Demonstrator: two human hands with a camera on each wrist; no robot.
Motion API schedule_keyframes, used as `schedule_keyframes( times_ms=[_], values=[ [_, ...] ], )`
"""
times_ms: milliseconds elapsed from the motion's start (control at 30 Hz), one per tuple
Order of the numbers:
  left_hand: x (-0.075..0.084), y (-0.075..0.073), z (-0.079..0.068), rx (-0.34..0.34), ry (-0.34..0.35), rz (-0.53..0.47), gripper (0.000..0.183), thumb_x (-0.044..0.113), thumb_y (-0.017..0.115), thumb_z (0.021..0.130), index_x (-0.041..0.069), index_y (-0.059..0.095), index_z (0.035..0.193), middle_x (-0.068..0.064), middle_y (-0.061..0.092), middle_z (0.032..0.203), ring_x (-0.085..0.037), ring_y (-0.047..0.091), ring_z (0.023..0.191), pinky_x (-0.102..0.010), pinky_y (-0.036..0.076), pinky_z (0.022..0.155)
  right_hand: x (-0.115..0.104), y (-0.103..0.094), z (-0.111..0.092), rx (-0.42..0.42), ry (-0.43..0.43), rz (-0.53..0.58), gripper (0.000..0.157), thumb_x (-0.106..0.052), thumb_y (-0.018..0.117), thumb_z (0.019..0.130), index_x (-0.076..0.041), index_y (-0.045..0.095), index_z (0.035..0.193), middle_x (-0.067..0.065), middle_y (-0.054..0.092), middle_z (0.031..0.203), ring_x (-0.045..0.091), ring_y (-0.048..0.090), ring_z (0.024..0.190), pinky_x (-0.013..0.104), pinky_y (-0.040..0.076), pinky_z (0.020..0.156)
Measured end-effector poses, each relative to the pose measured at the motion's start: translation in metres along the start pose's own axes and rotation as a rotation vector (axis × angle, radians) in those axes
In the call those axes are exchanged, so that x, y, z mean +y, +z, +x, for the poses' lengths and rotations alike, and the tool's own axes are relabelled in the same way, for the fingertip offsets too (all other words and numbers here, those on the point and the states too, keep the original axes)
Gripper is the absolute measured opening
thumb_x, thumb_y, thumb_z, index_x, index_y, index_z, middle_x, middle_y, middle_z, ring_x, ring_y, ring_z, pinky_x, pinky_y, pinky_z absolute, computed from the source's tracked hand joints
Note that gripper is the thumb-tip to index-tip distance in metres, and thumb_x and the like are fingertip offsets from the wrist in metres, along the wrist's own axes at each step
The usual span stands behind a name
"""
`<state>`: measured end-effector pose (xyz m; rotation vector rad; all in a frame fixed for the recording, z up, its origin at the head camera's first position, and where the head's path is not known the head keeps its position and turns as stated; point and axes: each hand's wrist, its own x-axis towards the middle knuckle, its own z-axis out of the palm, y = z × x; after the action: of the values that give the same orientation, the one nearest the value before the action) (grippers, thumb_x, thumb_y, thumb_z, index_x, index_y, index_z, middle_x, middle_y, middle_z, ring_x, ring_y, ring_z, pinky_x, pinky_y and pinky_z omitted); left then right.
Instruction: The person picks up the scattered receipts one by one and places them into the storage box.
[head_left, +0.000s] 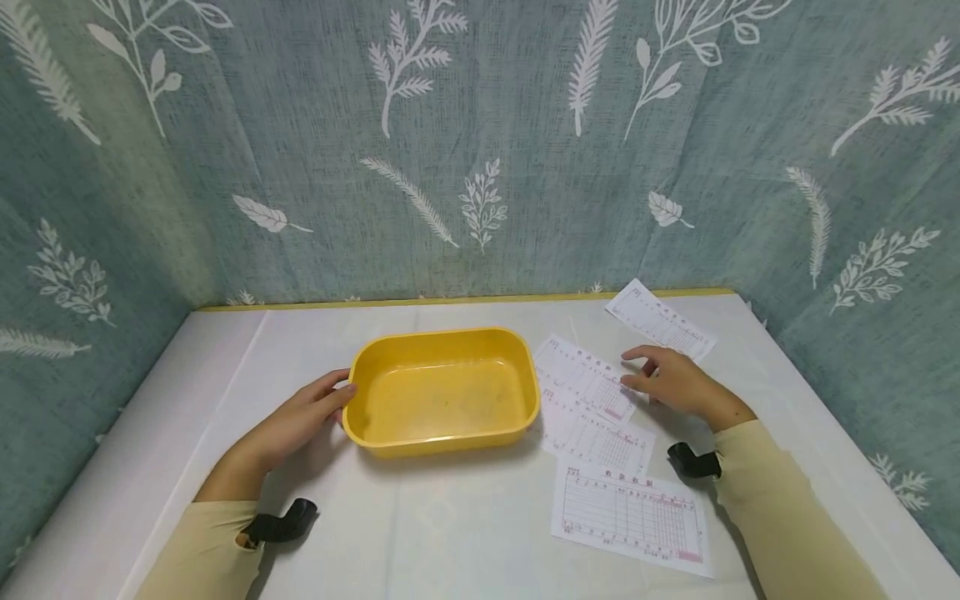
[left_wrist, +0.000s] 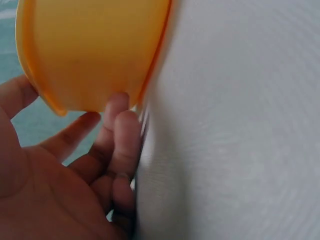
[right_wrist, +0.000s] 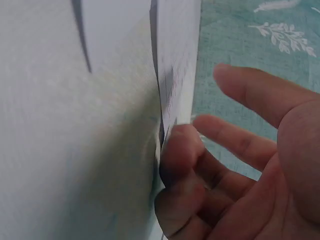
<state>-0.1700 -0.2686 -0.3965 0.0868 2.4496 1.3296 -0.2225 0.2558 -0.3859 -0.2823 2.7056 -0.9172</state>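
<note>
A yellow plastic tray, rectangular with rounded corners, is at the middle of the white table. My left hand holds its left end, the thumb at the rim and other fingers against the outer wall, as the left wrist view shows of the tray. Whether that end is lifted I cannot tell. Over the printed paper slips to the right is my right hand, its fingers loosely bent and thumb apart, gripping nothing. In the right wrist view some fingertips are close to a slip; contact is unclear.
Beside the tray, receipt-like slips overlap, one partly under another's edge. Nearest me lies a slip; another is at the back right. Leaf-patterned green cloth walls the table's back and sides.
</note>
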Motion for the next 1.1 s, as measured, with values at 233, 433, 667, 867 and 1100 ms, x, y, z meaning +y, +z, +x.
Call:
schedule_keyframes(
  times_ms=[233,433,667,867,1100],
  values=[
    [-0.006,-0.002,0.0,-0.027,-0.005,-0.023,0.061,0.047,0.042,0.106,0.011,0.029,0.154,-0.002,0.056,0.082,-0.018,0.049,0.091,-0.037,0.031,0.084,0.006,0.001,-0.004,-0.026,-0.006,-0.04,0.046,-0.025,0.07,0.094,-0.001,0.056,0.13,0.006,0.053,0.078,0.017,0.048,0.061,0.028,0.04,0.055],
    [-0.011,0.0,-0.001,-0.022,0.022,-0.019,0.058,0.044,0.041,0.107,0.011,0.031,0.153,-0.004,0.055,0.089,-0.022,0.049,0.107,-0.043,0.034,0.098,0.011,0.003,-0.007,-0.043,0.002,-0.011,0.044,-0.024,0.073,0.091,0.0,0.055,0.124,0.004,0.051,0.076,0.016,0.046,0.063,0.027,0.039,0.056],
    [-0.009,0.0,0.001,-0.025,0.032,-0.018,0.059,0.045,0.041,0.107,0.011,0.031,0.153,-0.005,0.056,0.091,-0.027,0.047,0.114,-0.046,0.036,0.098,0.012,0.003,-0.009,-0.024,-0.001,-0.014,0.047,-0.023,0.079,0.086,0.0,0.053,0.117,0.003,0.049,0.073,0.015,0.045,0.064,0.025,0.037,0.055],
    [-0.009,0.0,0.0,-0.018,0.032,-0.009,0.057,0.045,0.04,0.107,0.012,0.033,0.153,-0.006,0.056,0.093,-0.027,0.046,0.114,-0.046,0.036,0.098,0.012,0.006,-0.007,-0.014,0.018,-0.044,0.046,-0.024,0.08,0.085,0.0,0.052,0.114,0.004,0.049,0.075,0.016,0.046,0.065,0.026,0.039,0.056],
    [-0.007,0.0,0.0,-0.006,0.012,0.007,0.06,0.047,0.04,0.106,0.012,0.031,0.154,-0.01,0.057,0.105,-0.03,0.043,0.122,-0.052,0.037,0.106,0.008,0.004,-0.005,-0.003,0.033,-0.054,0.046,-0.024,0.08,0.085,0.0,0.053,0.113,0.005,0.05,0.076,0.017,0.047,0.066,0.027,0.039,0.056]
  ],
)
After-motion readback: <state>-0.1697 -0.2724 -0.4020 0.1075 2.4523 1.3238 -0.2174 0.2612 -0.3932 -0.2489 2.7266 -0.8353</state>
